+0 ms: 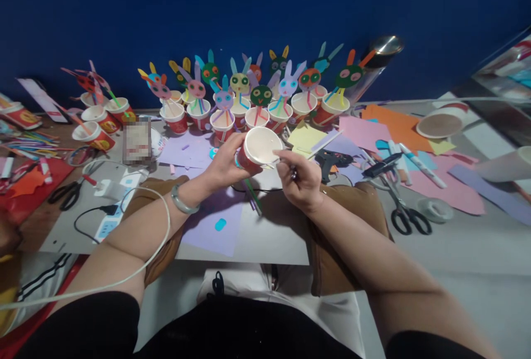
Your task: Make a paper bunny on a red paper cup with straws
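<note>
My left hand (227, 161) is wrapped round a red paper cup (249, 164) with a white rim, its pale inside facing up toward the camera. Close to the right side of that cup, my right hand (299, 175) is closed round a thin white stick (327, 141) that points up and to the right. Below the cup, a green straw (254, 197) slants over a purple sheet (211, 226) bearing a small blue paper oval (220, 224). Behind my hands stand several cups with paper rabbit faces, one of them lilac (224, 100).
A black glue gun (332, 162) lies right of my hands. Farther right are scissors (409, 219), a tape roll (435, 209), markers (423, 165) and coloured paper (398, 126). Left are a power strip (108, 223), cables and more scissors (68, 194). A person's hand (8, 234) shows at the left edge.
</note>
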Tool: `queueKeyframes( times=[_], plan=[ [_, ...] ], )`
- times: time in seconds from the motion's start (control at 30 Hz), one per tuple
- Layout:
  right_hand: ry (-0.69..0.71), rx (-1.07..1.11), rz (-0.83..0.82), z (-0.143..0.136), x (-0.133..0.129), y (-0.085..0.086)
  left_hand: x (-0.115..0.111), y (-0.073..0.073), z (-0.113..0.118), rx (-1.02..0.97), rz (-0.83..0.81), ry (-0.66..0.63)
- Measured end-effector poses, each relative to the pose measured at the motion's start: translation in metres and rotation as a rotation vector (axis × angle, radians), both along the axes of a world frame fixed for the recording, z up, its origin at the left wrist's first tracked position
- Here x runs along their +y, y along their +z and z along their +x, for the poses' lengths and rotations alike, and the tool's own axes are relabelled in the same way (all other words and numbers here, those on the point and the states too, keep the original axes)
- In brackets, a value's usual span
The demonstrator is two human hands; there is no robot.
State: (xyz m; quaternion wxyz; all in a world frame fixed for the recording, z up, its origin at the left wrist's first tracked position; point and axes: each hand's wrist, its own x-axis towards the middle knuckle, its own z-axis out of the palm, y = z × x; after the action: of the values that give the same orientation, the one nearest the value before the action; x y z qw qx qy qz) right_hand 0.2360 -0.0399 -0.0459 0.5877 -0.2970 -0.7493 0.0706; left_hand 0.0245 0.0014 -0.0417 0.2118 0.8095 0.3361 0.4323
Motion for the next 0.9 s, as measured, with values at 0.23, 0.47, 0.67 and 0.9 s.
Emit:
queueKeyframes(
  times=[0.23, 0.47, 0.67, 0.9],
  plan=[
    [0.066, 0.394, -0.389, -0.004, 0.012, -0.001, 0.000, 0.005, -0.002, -0.268, -0.358, -0.188],
    [0.224, 0.314, -0.377, -0.003, 0.009, -0.002, -0.003, 0.013, -0.005, -0.365, -0.711, -0.385],
    [0.179, 0.202, -0.341, 0.000, 0.009, -0.003, -0.002, 0.011, -0.007, -0.344, -0.797, -0.477],
    [0.028, -0.151, 0.036, 0.006, 0.003, 0.002, 0.001, 0.014, -0.006, -0.256, -0.591, -0.342]
  ],
)
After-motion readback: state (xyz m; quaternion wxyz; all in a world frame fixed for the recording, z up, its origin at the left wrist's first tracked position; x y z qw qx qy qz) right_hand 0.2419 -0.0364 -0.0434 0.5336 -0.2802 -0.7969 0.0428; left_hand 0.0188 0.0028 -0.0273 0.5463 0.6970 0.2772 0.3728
